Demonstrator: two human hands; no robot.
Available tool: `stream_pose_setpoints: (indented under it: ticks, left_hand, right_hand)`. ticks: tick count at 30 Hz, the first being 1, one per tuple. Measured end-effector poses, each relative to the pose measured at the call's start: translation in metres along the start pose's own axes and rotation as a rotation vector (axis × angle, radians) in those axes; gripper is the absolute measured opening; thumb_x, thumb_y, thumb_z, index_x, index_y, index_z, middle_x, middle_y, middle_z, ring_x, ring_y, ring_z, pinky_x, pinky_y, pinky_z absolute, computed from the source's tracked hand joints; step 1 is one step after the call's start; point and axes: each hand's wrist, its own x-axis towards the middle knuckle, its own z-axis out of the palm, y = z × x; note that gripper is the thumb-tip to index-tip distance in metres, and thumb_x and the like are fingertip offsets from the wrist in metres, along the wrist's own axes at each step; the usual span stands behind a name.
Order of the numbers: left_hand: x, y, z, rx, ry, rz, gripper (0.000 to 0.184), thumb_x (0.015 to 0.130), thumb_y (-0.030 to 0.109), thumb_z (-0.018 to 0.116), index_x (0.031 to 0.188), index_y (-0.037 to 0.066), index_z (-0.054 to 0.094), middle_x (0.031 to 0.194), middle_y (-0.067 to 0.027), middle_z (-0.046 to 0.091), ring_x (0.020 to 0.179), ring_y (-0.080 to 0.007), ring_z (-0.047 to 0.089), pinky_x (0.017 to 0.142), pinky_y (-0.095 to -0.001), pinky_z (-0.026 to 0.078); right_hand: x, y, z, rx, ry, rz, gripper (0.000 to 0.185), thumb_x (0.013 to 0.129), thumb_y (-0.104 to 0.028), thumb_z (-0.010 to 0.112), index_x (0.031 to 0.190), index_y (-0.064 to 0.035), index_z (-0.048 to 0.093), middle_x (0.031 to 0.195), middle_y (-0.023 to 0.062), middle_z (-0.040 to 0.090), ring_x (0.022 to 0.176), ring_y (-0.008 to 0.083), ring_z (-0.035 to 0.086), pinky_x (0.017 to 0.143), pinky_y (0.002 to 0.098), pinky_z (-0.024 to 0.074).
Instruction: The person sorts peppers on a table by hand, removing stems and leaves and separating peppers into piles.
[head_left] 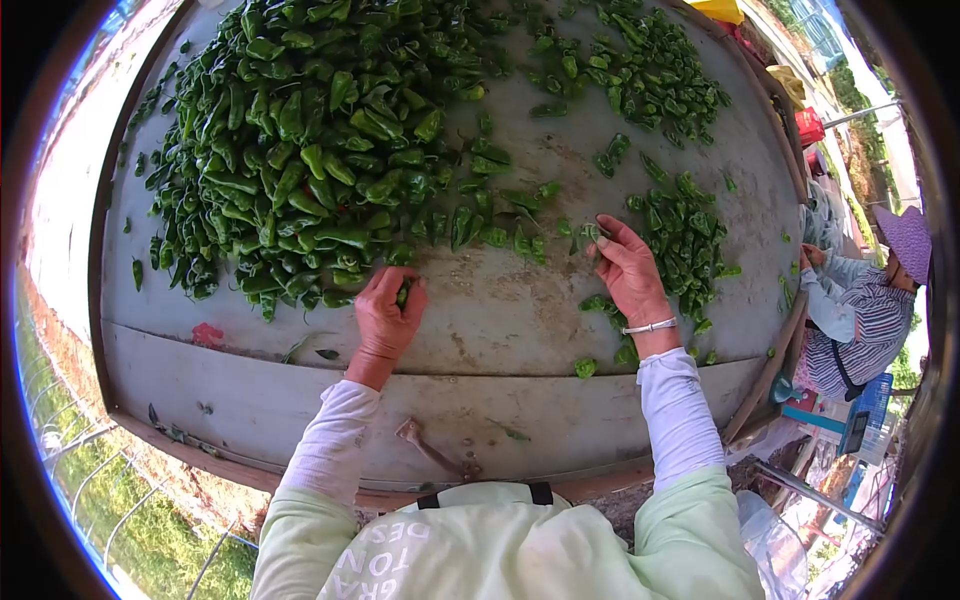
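Observation:
A large heap of green peppers (pixel 300 150) covers the left and back of a grey table (pixel 500 320). At the heap's front edge my left hand (pixel 392 312) has its fingers closed around a green pepper (pixel 403 293). My right hand (pixel 632 268), with a bracelet (pixel 650 327) on the wrist, is raised over the table's middle right. Its thumb and fingers pinch a small green pepper (pixel 590 232). Just right of that hand lies a smaller pile of peppers (pixel 685 235). A few loose peppers (pixel 520 240) are spread between the two hands.
Another pepper pile (pixel 660 80) lies at the back right. A wooden rim (pixel 740 425) edges the table. A co-worker in a purple hat (pixel 905 240) is at the right side, near a blue crate (pixel 868 405). A brown strip (pixel 430 450) lies on the near board.

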Motion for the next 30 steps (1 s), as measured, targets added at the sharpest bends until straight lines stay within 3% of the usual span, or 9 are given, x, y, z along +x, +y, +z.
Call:
stream_pose_setpoints:
  ticks: [9, 11, 12, 14, 19, 22, 25, 28, 30]
  left_hand:
    - [0.001, 0.002, -0.001, 0.019, 0.003, -0.004, 0.008, 0.073, 0.009, 0.065, 0.077, 0.008, 0.059, 0.071, -0.0116, 0.059, 0.061, -0.0312, 0.058, 0.054, -0.0351, 0.046]
    - [0.000, 0.001, 0.001, 0.026, 0.007, -0.003, 0.008, 0.073, 0.009, 0.065, 0.077, 0.008, 0.059, 0.071, -0.0114, 0.059, 0.061, -0.0311, 0.058, 0.053, -0.0350, 0.046]
    - [-0.001, 0.000, 0.001, 0.026, 0.010, -0.006, 0.008, 0.073, 0.010, 0.065, 0.077, 0.008, 0.059, 0.071, -0.0111, 0.059, 0.061, -0.0309, 0.057, 0.053, -0.0348, 0.046]
    - [0.001, 0.000, 0.002, 0.033, 0.022, -0.002, 0.008, 0.073, 0.010, 0.065, 0.077, 0.008, 0.059, 0.071, -0.0108, 0.059, 0.061, -0.0306, 0.057, 0.053, -0.0347, 0.045]
    - [0.001, 0.000, 0.001, 0.036, 0.023, 0.015, 0.007, 0.072, 0.010, 0.065, 0.077, 0.008, 0.060, 0.070, -0.0102, 0.058, 0.060, -0.0293, 0.057, 0.053, -0.0341, 0.045]
    - [0.002, 0.002, 0.000, 0.013, 0.031, 0.005, 0.007, 0.072, 0.010, 0.065, 0.076, 0.008, 0.059, 0.070, -0.0102, 0.058, 0.059, -0.0295, 0.057, 0.052, -0.0342, 0.045]
    - [0.001, 0.001, 0.000, 0.017, 0.024, -0.012, 0.008, 0.072, 0.010, 0.065, 0.076, 0.008, 0.059, 0.070, -0.0103, 0.058, 0.059, -0.0301, 0.056, 0.052, -0.0344, 0.045]
    - [0.002, 0.001, 0.000, 0.005, 0.011, -0.010, 0.008, 0.072, 0.010, 0.066, 0.077, 0.007, 0.059, 0.070, -0.0107, 0.058, 0.059, -0.0307, 0.056, 0.052, -0.0345, 0.045]
    - [0.001, -0.001, 0.001, -0.004, 0.013, -0.017, 0.008, 0.072, 0.010, 0.066, 0.077, 0.007, 0.059, 0.070, -0.0110, 0.058, 0.059, -0.0308, 0.056, 0.052, -0.0345, 0.045]
  right_hand:
    - [0.007, -0.002, 0.042, -0.141, 0.033, -0.060, 0.021, 0.082, -0.001, 0.060, 0.101, -0.0083, 0.064, 0.089, 0.0041, 0.065, 0.074, 0.0123, 0.062, 0.063, 0.0250, 0.0497]
    - [0.023, 0.007, 0.064, -1.040, -0.041, -0.511, 0.025, 0.075, 0.001, 0.060, 0.096, -0.0113, 0.066, 0.085, 0.0101, 0.063, 0.076, 0.0208, 0.063, 0.066, 0.0318, 0.0511]
    - [0.028, 0.012, 0.069, -1.034, -0.043, -0.510, 0.025, 0.075, 0.001, 0.060, 0.096, -0.0113, 0.066, 0.085, 0.0101, 0.063, 0.076, 0.0208, 0.063, 0.066, 0.0318, 0.0511]
    - [0.041, 0.021, 0.079, -1.595, -0.179, -0.766, 0.031, 0.070, 0.002, 0.060, 0.097, -0.0126, 0.066, 0.085, 0.0137, 0.058, 0.079, 0.0290, 0.061, 0.068, 0.0372, 0.0512]
    - [0.045, 0.028, 0.081, -1.775, -0.135, -0.691, 0.028, 0.072, 0.002, 0.058, 0.096, -0.0112, 0.065, 0.090, 0.0125, 0.054, 0.081, 0.0305, 0.060, 0.067, 0.0414, 0.0506]
    - [0.048, 0.021, 0.067, -1.646, -0.145, -0.718, 0.022, 0.073, 0.002, 0.058, 0.091, -0.0084, 0.064, 0.088, 0.0153, 0.057, 0.077, 0.0311, 0.061, 0.064, 0.0401, 0.0500]
    - [0.046, 0.009, 0.043, -1.223, 0.027, -0.396, 0.010, 0.076, 0.001, 0.058, 0.084, -0.0045, 0.061, 0.084, 0.0126, 0.063, 0.071, 0.0244, 0.064, 0.057, 0.0339, 0.0474]
    - [0.033, 0.001, 0.008, -0.148, 0.094, 0.005, 0.018, 0.083, -0.002, 0.056, 0.099, -0.0068, 0.060, 0.084, 0.0017, 0.065, 0.066, 0.0112, 0.062, 0.050, 0.0203, 0.0421]
    - [0.029, 0.004, -0.011, -0.074, 0.101, -0.002, 0.025, 0.083, -0.001, 0.054, 0.107, -0.0085, 0.058, 0.084, 0.0030, 0.065, 0.068, 0.0131, 0.062, 0.051, 0.0201, 0.0439]
